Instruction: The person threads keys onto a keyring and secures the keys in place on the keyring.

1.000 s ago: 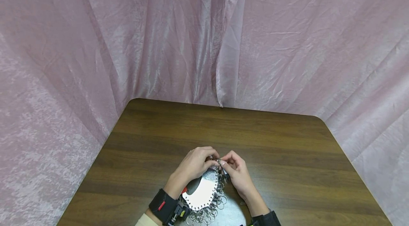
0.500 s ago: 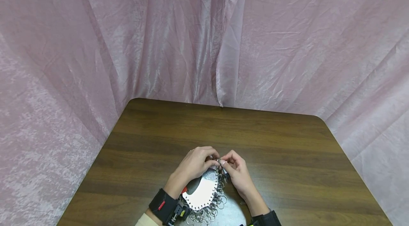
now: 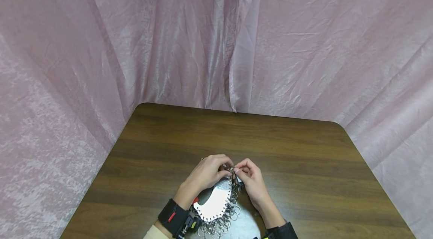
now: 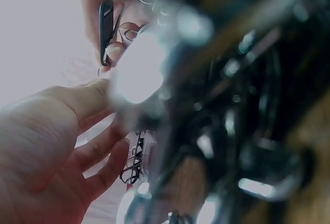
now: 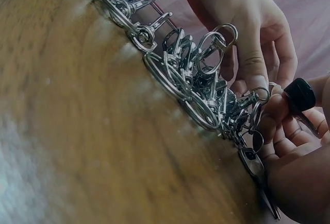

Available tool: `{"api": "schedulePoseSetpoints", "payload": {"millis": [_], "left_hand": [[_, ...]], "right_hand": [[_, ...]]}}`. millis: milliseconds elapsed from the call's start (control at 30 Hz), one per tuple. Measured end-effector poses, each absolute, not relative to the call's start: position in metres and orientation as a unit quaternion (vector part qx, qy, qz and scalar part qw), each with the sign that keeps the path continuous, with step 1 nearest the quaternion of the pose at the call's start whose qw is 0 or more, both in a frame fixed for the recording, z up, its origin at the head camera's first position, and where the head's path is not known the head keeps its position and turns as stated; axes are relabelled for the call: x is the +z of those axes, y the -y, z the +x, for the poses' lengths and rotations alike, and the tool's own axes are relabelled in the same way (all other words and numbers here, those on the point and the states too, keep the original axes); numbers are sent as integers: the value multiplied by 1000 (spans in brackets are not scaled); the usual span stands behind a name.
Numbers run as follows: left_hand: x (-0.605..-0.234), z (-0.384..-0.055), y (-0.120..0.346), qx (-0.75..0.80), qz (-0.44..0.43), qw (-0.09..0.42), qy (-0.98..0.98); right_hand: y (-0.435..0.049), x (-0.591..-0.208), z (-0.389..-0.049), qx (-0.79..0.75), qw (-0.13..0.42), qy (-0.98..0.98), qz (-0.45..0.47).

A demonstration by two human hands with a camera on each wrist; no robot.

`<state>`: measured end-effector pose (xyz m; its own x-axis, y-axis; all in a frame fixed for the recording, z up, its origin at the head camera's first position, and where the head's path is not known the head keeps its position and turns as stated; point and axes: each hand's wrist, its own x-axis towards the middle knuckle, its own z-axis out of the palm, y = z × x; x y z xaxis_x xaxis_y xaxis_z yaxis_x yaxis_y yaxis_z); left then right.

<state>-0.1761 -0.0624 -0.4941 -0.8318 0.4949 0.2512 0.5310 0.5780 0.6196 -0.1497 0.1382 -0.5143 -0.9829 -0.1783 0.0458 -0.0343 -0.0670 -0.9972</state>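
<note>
A shiny curved plate [image 3: 218, 203] lies at the near edge of the table, with several metal key rings with swivel clasps [image 5: 201, 80] strung along its outer rim. My left hand [image 3: 208, 173] reaches over its far end, thumb and fingers pinching a key ring there. Beside it, my right hand [image 3: 252, 180] pinches a small key ring between thumb and forefinger, almost touching the left fingertips. From the right hand juts a small flat black piece with a metal part [image 4: 106, 31]; its kind is unclear. A pointed metal piece [image 5: 255, 170] hangs below the rings. Blur hides much of the left wrist view.
The brown wooden table [image 3: 236, 137] spreads beyond and to both sides of the hands. A pale round glare or surface [image 3: 245, 224] shows under the plate. Something red [image 3: 195, 201] peeks out by the left forearm. Pink curtains [image 3: 189, 43] hang behind the table.
Both hands stay almost in place at the far end of the plate. The right fingertips have shifted very slightly, and the dark piece under them has moved a little.
</note>
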Motion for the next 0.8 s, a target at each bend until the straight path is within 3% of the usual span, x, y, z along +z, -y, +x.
{"api": "schedulePoseSetpoints", "payload": {"millis": [800], "left_hand": [[-492, -174, 64, -346, -295, 46, 889]], "right_hand": [[-141, -515, -148, -719, 48, -683, -121]]}}
